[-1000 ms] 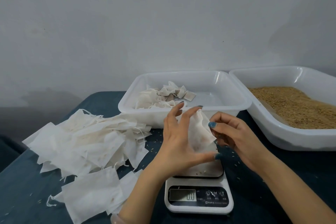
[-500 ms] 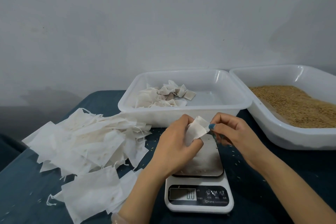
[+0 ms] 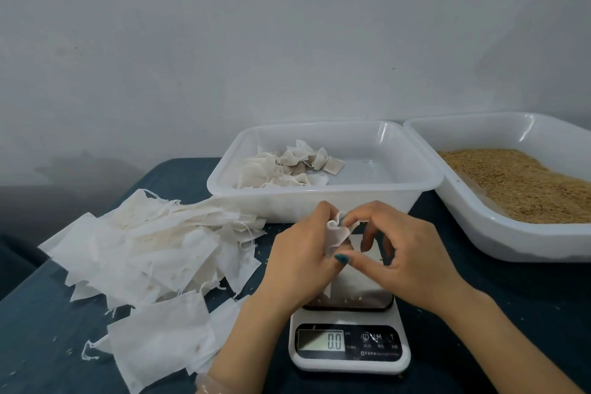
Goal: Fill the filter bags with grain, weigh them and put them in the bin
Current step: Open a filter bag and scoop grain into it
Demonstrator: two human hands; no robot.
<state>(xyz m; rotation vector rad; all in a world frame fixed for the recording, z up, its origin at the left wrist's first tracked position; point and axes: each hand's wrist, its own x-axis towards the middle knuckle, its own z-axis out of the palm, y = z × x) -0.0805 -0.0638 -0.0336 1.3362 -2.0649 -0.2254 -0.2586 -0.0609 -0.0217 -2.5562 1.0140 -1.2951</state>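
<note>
The bag (image 3: 335, 235) is up off the scale, crumpled small and white between your two hands, just in front of the bin's near wall. Your left hand (image 3: 300, 253) has its fingers curled round the bag's left side, a closed grip. Your right hand (image 3: 406, 262) meets it from the other side, forefinger and thumb bent in to pinch the bag while the other fingers arch loosely over the plate. Whether there is grain inside the bag cannot be told, since your fingers cover most of it. Directly under your hands sits the scale (image 3: 348, 345); a few loose grains lie at the front edge of its plate and its display reads 0.0. Beyond your hands the bin (image 3: 323, 198), white plastic, holds a small heap of filled bags (image 3: 287, 166) in its left half, with the right half of its floor bare. Beside it on the right, rims nearly touching, a second white tray (image 3: 511, 243) holds the grain (image 3: 524, 185), heaped toward its right side. To the left of the scale a loose pile of empty bags (image 3: 144, 249) spreads over the dark blue surface (image 3: 48, 345), strings trailing from some of them, and stray grains dot the surface around the scale. A plain grey wall stands behind.
</note>
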